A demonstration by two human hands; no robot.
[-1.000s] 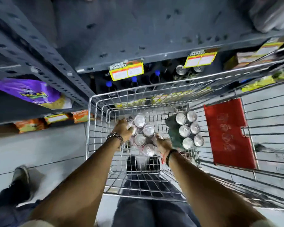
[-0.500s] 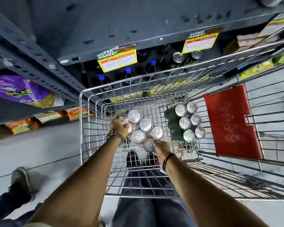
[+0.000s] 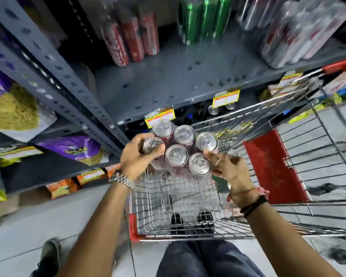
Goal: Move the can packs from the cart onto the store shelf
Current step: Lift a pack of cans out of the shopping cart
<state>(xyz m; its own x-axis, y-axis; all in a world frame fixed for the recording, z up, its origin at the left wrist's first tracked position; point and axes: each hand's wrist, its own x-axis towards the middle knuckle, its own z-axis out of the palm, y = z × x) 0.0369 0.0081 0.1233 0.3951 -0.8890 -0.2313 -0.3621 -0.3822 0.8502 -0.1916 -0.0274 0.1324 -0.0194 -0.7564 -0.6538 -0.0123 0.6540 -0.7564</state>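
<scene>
A shrink-wrapped pack of several silver-topped cans [image 3: 177,155] hangs in the air above the wire cart [image 3: 188,204], level with the front edge of the grey metal shelf [image 3: 168,82]. My left hand [image 3: 136,158] grips its left side and my right hand [image 3: 230,170] grips its right side. The green can pack seen earlier in the cart is hidden behind the raised pack and my right hand.
On the grey shelf stand red cans [image 3: 130,35] at the back left, green cans [image 3: 202,19] in the middle and a wrapped silver pack [image 3: 300,33] at the right. Snack bags [image 3: 12,108] fill the left shelves. The cart's red flap [image 3: 272,166] lies right.
Both hands have lifted the can pack up out of the cart basket toward the shelf. The view has tilted up, and the shelf's stocked cans have come into sight.
</scene>
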